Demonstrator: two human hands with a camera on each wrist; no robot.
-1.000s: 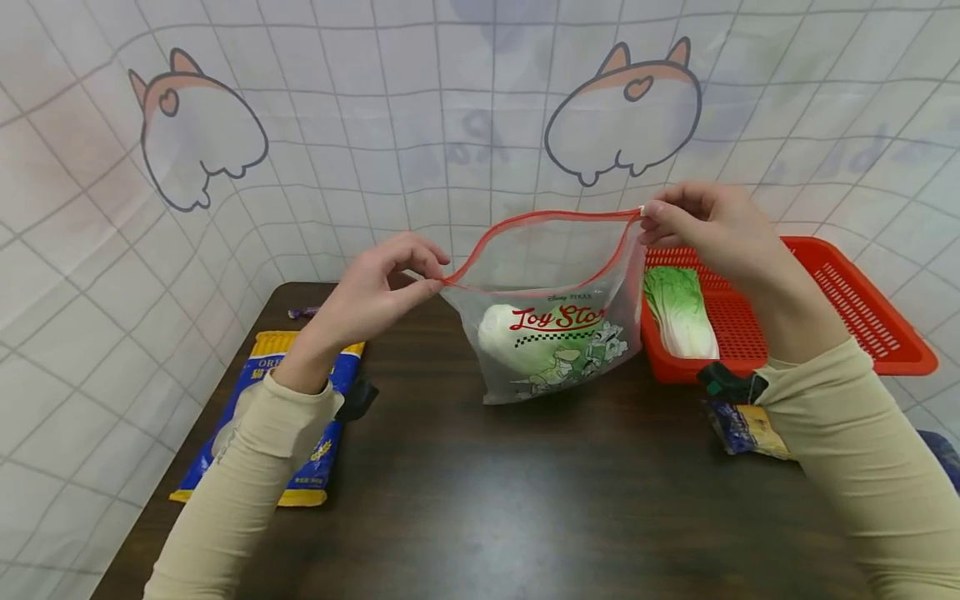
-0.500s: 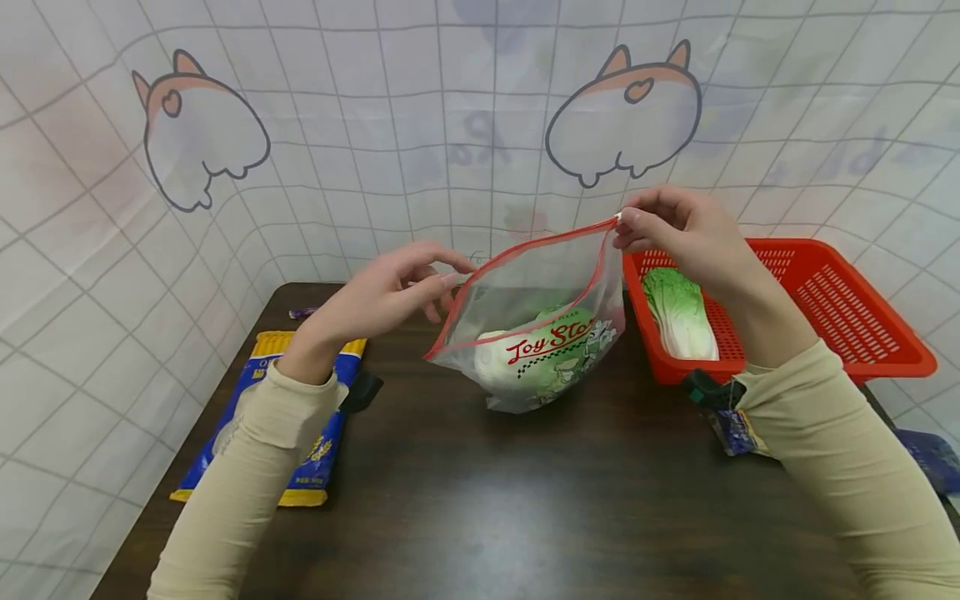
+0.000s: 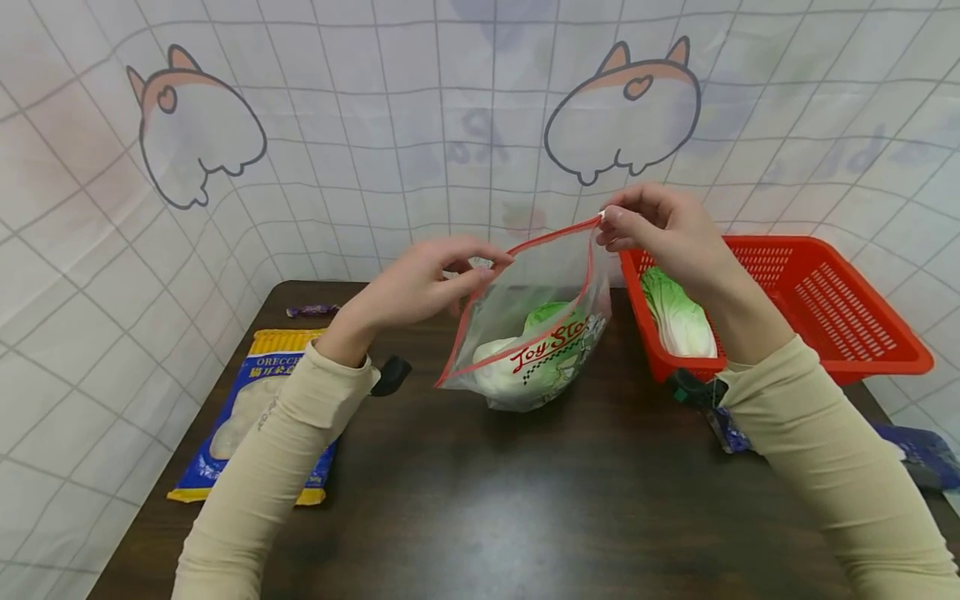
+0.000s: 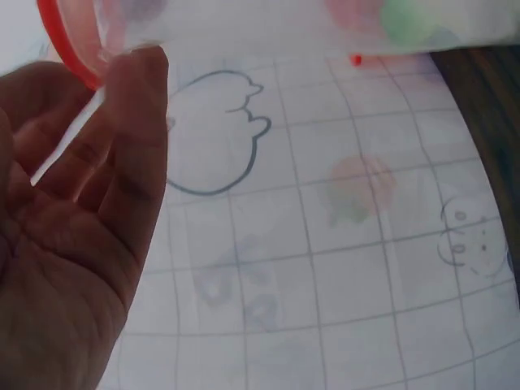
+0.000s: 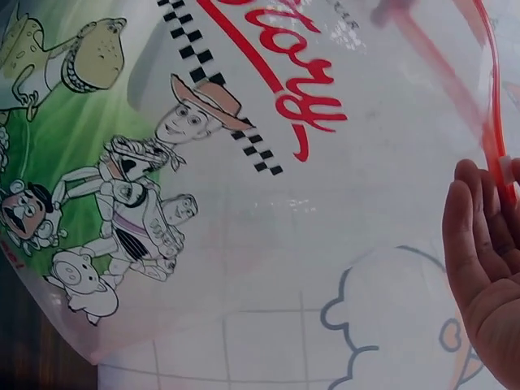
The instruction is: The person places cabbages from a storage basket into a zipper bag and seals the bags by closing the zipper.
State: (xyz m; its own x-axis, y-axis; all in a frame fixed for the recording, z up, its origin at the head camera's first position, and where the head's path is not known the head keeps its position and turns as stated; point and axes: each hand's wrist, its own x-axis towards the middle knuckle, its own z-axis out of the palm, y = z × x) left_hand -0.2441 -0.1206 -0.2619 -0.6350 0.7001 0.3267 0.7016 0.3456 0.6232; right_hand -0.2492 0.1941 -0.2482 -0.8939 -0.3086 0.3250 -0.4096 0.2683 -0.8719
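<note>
A translucent zip bag [image 3: 577,346] with a red rim and cartoon print stands on the table, its mouth gaping. A napa cabbage [image 3: 546,313], white at one end and green at the other, lies inside it, partly veiled by the plastic. My right hand [image 3: 663,229] pinches the bag's raised right corner, by a small white slider [image 3: 602,215]. At the back rim is my left hand [image 3: 431,279], fingers loosely extended against the red edge [image 4: 61,36]. The printed front fills much of the right wrist view, beside the right fingers [image 5: 463,211].
Behind my right arm stands a red basket [image 3: 885,325] holding another napa cabbage [image 3: 678,317]. On the left lies a blue and yellow pasta packet [image 3: 251,408], partly under my left sleeve, with a purple-wrapped snack [image 3: 311,311] behind it. Other packets [image 3: 918,454] lie at the right.
My left hand has let go of the bag's left corner and shifted right along the back rim. That corner has dropped toward the table. My right hand has drifted left, still pinching its corner.
</note>
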